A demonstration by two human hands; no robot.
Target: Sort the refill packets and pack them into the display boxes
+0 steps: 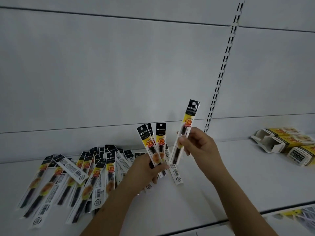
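A heap of long black-and-yellow refill packets (71, 178) lies spread on the white shelf (213, 181) at the left. My left hand (144, 169) grips a small fan of refill packets (154, 143), held upright above the heap's right end. My right hand (197, 143) pinches one single refill packet (186, 126) near its middle, tilted up and to the right, a little apart from the fan. Several yellow and white display boxes (288, 145) lie on their sides at the shelf's far right, open ends facing left.
A grey back panel rises behind the shelf, with a slotted upright rail (221, 68) running down it. One loose packet (176, 174) lies on the shelf under my hands. A lower shelf with yellow tags (293, 217) shows at bottom right.
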